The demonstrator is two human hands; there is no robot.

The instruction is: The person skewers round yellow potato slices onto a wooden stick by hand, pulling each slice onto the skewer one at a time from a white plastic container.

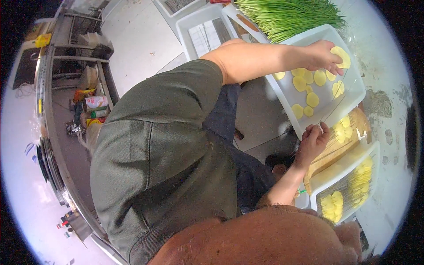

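Note:
My left hand (326, 57), at the upper right, holds a thin round pale-yellow slice (344, 57), which looks like potato, over a white plastic tub (291, 119). Below it, my right hand (314, 137) pinches a thin skewer (338, 103) that slants up across the tub's near corner. Several loose slices (312, 99) lie on the tub's floor. Beside my right hand, a wooden board (326, 162) bears overlapping slices (343, 131) and thin skewers. A second white tub (314, 195) holds rows of overlapping slices (361, 180) and many skewers.
A large bundle of green stalks (291, 16) lies beyond the first tub. Another white tub (184, 29) holding thin skewers stands near my left upper arm. A knife with a brown handle (246, 22) lies near the stalks. Metal shelving (79, 58) with packages stands behind me.

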